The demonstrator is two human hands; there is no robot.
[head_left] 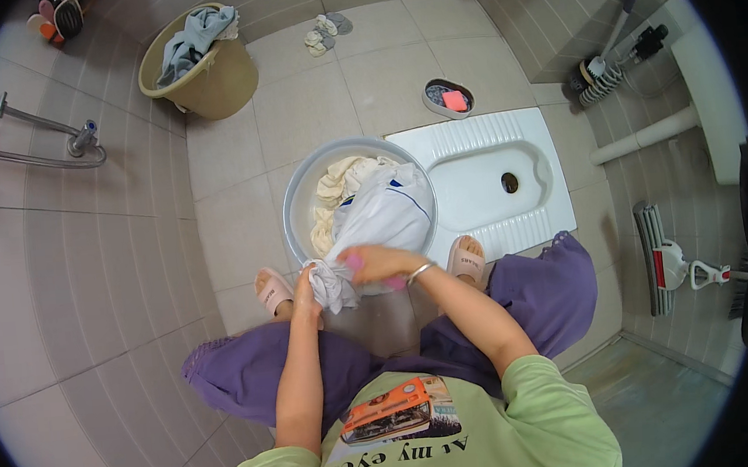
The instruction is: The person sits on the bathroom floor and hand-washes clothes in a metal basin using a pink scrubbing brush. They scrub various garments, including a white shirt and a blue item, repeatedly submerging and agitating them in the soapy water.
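A white garment (392,212) with blue trim lies partly in a round grey-blue basin (291,207) on the floor, beside cream-coloured cloth (337,182). Part of the white garment comes over the basin's near rim. My left hand (306,293) grips its bunched end. My right hand (376,264), a silver bangle on its wrist, is closed around a pink scrubbing brush (354,261) against the garment; the hand is blurred and covers much of the brush.
A white squat toilet (479,225) adjoins the basin. Beyond it sits a small soap dish (431,100) with a pink bar (454,101). A tan bucket (230,80) of clothes and some socks (325,34) are farther off; a sponge mop (660,264) stands at right.
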